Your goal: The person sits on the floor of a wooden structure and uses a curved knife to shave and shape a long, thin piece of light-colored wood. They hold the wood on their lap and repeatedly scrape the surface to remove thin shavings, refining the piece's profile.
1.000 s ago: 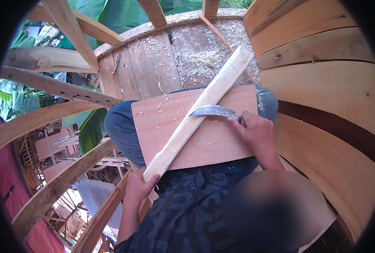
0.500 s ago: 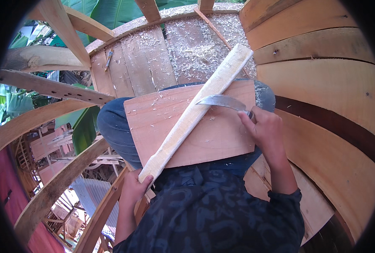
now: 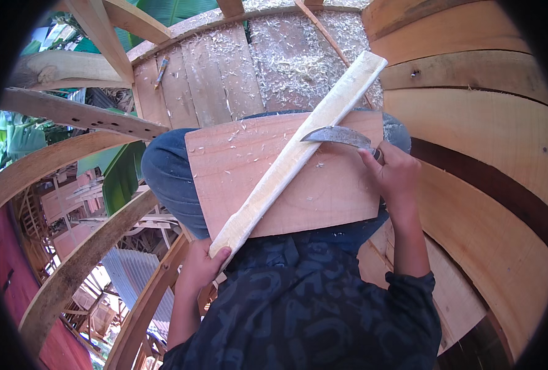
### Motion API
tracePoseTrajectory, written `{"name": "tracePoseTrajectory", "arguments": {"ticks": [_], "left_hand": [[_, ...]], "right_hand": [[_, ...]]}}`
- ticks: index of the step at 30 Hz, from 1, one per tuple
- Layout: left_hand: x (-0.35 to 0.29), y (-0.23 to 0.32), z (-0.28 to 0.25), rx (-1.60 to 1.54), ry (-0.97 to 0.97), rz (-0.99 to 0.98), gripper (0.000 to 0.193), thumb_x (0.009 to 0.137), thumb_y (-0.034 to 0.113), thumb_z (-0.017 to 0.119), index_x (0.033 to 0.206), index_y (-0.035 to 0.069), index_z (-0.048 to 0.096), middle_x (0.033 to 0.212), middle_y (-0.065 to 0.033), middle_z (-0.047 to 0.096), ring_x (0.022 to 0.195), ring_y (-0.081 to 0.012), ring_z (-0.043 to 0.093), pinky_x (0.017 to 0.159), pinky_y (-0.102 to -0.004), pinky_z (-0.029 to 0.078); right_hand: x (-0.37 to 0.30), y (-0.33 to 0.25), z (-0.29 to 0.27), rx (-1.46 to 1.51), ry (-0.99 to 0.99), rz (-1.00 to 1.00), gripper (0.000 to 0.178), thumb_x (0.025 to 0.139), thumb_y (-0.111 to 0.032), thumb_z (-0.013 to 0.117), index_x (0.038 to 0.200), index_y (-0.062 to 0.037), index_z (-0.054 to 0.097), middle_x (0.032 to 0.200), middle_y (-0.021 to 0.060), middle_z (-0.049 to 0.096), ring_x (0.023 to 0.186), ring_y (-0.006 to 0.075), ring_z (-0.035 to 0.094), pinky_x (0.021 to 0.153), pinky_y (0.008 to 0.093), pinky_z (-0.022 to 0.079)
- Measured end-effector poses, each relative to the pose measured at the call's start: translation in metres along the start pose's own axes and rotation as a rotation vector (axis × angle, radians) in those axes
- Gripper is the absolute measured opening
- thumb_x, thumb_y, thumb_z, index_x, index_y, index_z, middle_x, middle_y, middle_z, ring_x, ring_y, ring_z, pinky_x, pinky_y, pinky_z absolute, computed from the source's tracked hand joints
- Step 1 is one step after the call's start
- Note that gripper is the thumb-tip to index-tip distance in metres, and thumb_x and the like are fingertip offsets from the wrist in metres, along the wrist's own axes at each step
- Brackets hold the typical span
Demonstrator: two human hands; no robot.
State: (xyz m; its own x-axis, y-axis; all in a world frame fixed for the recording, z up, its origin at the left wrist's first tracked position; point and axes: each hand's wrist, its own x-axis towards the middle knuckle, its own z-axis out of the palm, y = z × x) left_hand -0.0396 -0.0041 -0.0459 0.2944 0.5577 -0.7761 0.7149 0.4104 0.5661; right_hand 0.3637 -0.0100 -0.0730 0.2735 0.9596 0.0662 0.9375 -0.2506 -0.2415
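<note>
A long pale strip of wood [image 3: 286,163] slants across a flat reddish board [image 3: 329,191] resting on my lap. My left hand [image 3: 201,262] is closed round the strip's near end, thumb on top. My right hand [image 3: 397,176] grips a knife [image 3: 341,136] with a curved blade; its handle is mostly hidden in the fist. The blade crosses the strip above its middle, its tip lying over the strip's left edge. A few thin shavings are scattered on the board.
Many wood shavings [image 3: 298,68] cover the plank floor ahead, where a thin stick [image 3: 329,37] lies. A small pen-like tube [image 3: 161,72] is at the left. Curved plank walls [image 3: 471,117] rise on the right; open wooden ribs [image 3: 76,265] stand on the left.
The view has shifted slightly, so most things sit a little differently in the picture. The knife stays across the strip at about the same place, its blade turned a little. Both grips are unchanged.
</note>
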Motion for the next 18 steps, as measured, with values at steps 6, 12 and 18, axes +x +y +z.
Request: {"name": "tracePoseTrajectory", "arguments": {"ticks": [6,12,18], "left_hand": [[0.007,-0.009,-0.006,-0.033,-0.069,-0.003,0.048,0.087,0.04,0.062,0.087,-0.008,0.063,0.064,-0.0097,0.061,0.062,-0.0131,0.056,0.06,-0.0335,0.047],[-0.003,-0.009,-0.006,0.017,-0.049,-0.08,0.049,0.087,0.04,0.061,0.084,-0.009,0.063,0.062,-0.0104,0.059,0.061,-0.0149,0.057,0.06,-0.0347,0.047],[0.0,-0.011,-0.004,0.038,-0.039,-0.031,0.05,0.086,0.04,0.062,0.086,-0.01,0.064,0.062,-0.0116,0.06,0.061,-0.015,0.057,0.059,-0.035,0.047]], "right_hand": [[0.002,0.008,-0.007,-0.029,0.055,0.074,0.05,0.082,-0.05,0.067,0.06,-0.0078,0.052,0.051,0.0096,0.051,0.048,0.0295,0.056,0.044,0.0384,0.042],[0.016,0.026,-0.03,0.047,-0.026,0.371,0.051,0.085,-0.049,0.064,0.065,-0.0031,0.057,0.054,0.0145,0.055,0.052,0.0329,0.058,0.047,0.0402,0.044],[-0.007,-0.019,-0.016,0.082,-0.175,0.011,0.051,0.086,-0.049,0.064,0.063,-0.0035,0.057,0.054,0.0135,0.055,0.052,0.0327,0.058,0.047,0.0393,0.043]]}}
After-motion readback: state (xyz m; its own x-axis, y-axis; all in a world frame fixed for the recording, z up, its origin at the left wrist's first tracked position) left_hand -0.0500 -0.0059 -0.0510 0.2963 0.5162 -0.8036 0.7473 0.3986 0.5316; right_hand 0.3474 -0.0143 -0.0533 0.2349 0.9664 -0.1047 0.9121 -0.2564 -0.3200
